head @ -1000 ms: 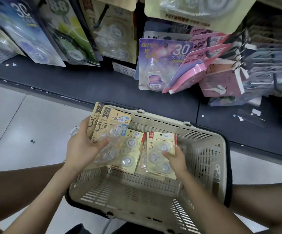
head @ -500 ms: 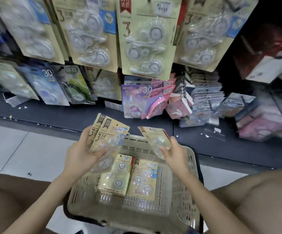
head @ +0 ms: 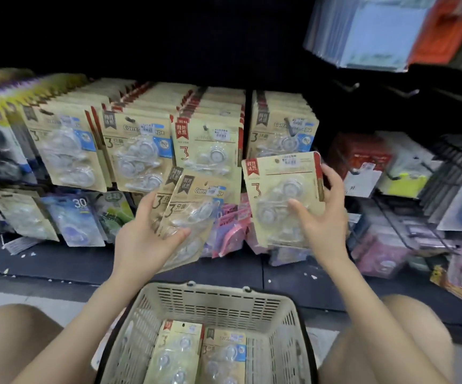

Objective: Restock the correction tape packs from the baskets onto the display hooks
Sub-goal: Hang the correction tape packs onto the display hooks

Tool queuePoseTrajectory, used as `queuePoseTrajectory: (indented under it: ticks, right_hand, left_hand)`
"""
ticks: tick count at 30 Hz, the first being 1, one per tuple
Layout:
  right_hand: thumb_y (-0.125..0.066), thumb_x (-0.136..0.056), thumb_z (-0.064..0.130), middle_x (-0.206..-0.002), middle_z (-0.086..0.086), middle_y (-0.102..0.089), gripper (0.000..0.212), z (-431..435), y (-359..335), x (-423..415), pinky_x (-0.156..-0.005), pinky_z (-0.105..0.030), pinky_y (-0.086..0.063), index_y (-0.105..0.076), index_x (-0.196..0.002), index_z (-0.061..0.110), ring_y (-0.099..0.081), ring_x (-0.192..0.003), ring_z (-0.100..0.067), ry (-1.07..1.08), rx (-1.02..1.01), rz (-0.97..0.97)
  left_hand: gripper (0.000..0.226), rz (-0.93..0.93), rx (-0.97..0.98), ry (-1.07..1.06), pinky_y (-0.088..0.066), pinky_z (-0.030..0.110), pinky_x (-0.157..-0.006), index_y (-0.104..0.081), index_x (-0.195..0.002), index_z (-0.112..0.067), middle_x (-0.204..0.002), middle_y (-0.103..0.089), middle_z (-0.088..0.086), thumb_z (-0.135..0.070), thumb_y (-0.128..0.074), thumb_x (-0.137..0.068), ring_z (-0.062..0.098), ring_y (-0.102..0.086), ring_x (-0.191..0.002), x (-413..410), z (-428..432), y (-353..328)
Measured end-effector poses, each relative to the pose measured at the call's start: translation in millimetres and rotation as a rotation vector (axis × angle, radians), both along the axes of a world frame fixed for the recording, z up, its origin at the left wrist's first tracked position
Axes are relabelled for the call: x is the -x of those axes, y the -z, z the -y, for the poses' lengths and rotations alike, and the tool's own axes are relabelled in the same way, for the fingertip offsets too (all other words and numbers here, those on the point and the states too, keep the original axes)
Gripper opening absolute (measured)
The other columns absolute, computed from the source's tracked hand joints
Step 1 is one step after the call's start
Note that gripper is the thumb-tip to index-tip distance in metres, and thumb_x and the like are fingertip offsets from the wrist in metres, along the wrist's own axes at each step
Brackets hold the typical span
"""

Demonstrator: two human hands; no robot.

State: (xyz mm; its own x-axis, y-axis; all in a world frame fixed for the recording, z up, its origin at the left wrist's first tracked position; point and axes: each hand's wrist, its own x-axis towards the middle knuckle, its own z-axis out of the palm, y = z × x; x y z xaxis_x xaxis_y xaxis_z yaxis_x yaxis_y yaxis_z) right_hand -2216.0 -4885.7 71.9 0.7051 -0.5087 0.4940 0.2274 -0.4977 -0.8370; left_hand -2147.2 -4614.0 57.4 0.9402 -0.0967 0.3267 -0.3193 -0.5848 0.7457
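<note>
Obs: the right hand (head: 324, 217) is no longer down in the basket (head: 224, 293). Over the last 1 s it has lifted 1 correction tape pack (head: 282, 195) clear of the rim and up to display height. The pack is now upright, face toward the camera. Its top edge overlaps the bottom of the right-most hung row (head: 279, 128).

Fingers, right: the thumb lies across the clear blister and the other fingers wrap the right edge of the card. It is a pinch grip.

Fingers, left: the left hand (head: 144, 242) has risen with it and keeps its small stack of packs (head: 188, 214). The thumb is on the front and the fingers are behind. The stack is tilted, near the lower edge of the hung rows.

The basket sits near, between the knees. 2 packs (head: 177, 353) are visible lying flat inside, cut partly by the frame edge.

Reading: the pick-up is done and the hanging step is starting. The held pack carries a red "3" card like the centre row (head: 207, 145), just left of where it now sits. A small shift left is likely needed. The hook tip cannot be made out through the blur, so whether the hole is lined up cannot be told.

Risk: the rows look full, so pushing on may crowd the front packs.
</note>
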Motion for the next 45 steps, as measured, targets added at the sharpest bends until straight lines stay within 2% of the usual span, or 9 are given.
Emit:
queuePoseTrajectory:
  ticks: [5,10,14,19,24,33,37,42,45]
  right_hand:
    - [-0.076,-0.080,0.021,-0.136,-0.002,-0.056,0.066,20.7,-28.3,-14.4,-0.101,-0.045,-0.050,-0.042,-0.132,0.042,-0.060,-0.118,-0.016,0.011,-0.107,0.106]
    - [-0.076,-0.083,0.007,-0.127,-0.005,-0.063,0.065,32.7,-28.9,-33.2,-0.094,-0.052,-0.053,-0.045,-0.136,0.028,-0.066,-0.109,-0.017,-0.010,-0.207,0.077]
    - [-0.077,-0.083,0.010,-0.129,-0.003,-0.062,0.066,35.5,-21.2,-36.7,-0.094,-0.050,-0.054,-0.045,-0.138,0.027,-0.065,-0.110,-0.017,-0.012,-0.253,0.064]
    - [-0.080,-0.079,0.017,-0.127,-0.001,-0.064,0.067,39.8,-15.7,-38.6,-0.093,-0.051,-0.054,-0.048,-0.136,0.033,-0.066,-0.110,-0.018,0.000,-0.317,0.037]
    - [-0.079,-0.081,0.021,-0.127,0.004,-0.064,0.060,42.1,-16.4,-56.6,-0.098,-0.050,-0.052,-0.049,-0.121,0.055,-0.063,-0.115,-0.018,0.022,-0.352,0.008]
    - [-0.058,-0.098,0.028,-0.147,0.014,-0.045,0.061,37.1,-16.2,-118.3,-0.109,-0.034,-0.037,-0.030,-0.152,0.032,-0.040,-0.125,-0.002,0.126,-0.360,-0.008]
    - [-0.055,-0.099,0.033,-0.155,0.007,-0.036,0.067,38.2,-9.2,-126.0,-0.102,-0.020,-0.031,-0.021,-0.156,0.028,-0.033,-0.128,0.001,0.146,-0.291,-0.026]
    - [-0.052,-0.093,0.057,-0.145,-0.008,-0.047,0.076,38.0,7.4,-112.3,-0.105,-0.050,-0.043,-0.017,-0.156,0.030,-0.047,-0.131,-0.028,0.291,-0.219,-0.264]
    - [-0.052,-0.095,0.051,-0.129,-0.003,-0.057,0.058,21.9,11.0,-86.8,-0.091,-0.040,-0.049,-0.042,-0.142,0.020,-0.058,-0.113,-0.020,0.294,-0.163,-0.291]
  left_hand:
    - [0.082,0.056,0.213,0.028,-0.041,0.026,-0.092,-0.043,-0.142,-0.026,-0.102,-0.045,-0.043,-0.023,-0.087,-0.072,0.005,-0.054,-0.104,-9.8,15.4,-31.6]
    - [0.089,0.069,0.344,0.065,-0.034,0.013,-0.095,-0.039,-0.146,-0.022,-0.124,-0.053,-0.027,-0.024,-0.087,-0.071,-0.001,-0.048,-0.117,-18.9,29.9,-51.1]
    - [0.093,0.065,0.384,0.112,-0.032,0.019,-0.103,-0.036,-0.149,-0.020,-0.142,-0.050,-0.009,-0.024,-0.087,-0.071,0.006,-0.046,-0.129,-23.8,34.7,-59.2]
    - [0.085,0.057,0.392,0.114,-0.024,-0.010,-0.080,-0.039,-0.146,-0.016,-0.114,-0.045,-0.035,-0.014,-0.085,-0.074,-0.032,-0.037,-0.095,-28.9,43.5,-65.7]
    - [0.093,0.065,0.366,0.096,-0.032,0.022,-0.107,-0.038,-0.149,-0.018,-0.146,-0.048,-0.008,-0.025,-0.086,-0.070,0.005,-0.043,-0.131,-38.7,42.7,-69.9]
    - [0.089,0.047,0.419,0.084,-0.022,-0.008,-0.082,-0.031,-0.143,-0.033,-0.120,-0.035,-0.039,-0.014,-0.084,-0.073,-0.022,-0.029,-0.109,-41.2,47.8,-75.7]
    - [0.094,0.020,0.443,0.080,-0.024,-0.013,-0.072,-0.031,-0.150,-0.022,-0.126,-0.036,-0.028,-0.012,-0.083,-0.073,-0.014,-0.030,-0.115,-43.9,49.3,-75.9]
    - [0.094,0.030,0.421,0.116,-0.023,-0.012,-0.077,-0.032,-0.150,-0.019,-0.124,-0.039,-0.036,-0.013,-0.084,-0.072,-0.019,-0.030,-0.110,-44.9,53.1,-74.3]
    - [0.100,-0.016,0.439,0.145,-0.028,0.005,-0.101,-0.034,-0.151,-0.020,-0.149,-0.042,-0.014,-0.024,-0.086,-0.066,-0.007,-0.036,-0.128,-44.9,49.2,-73.7]
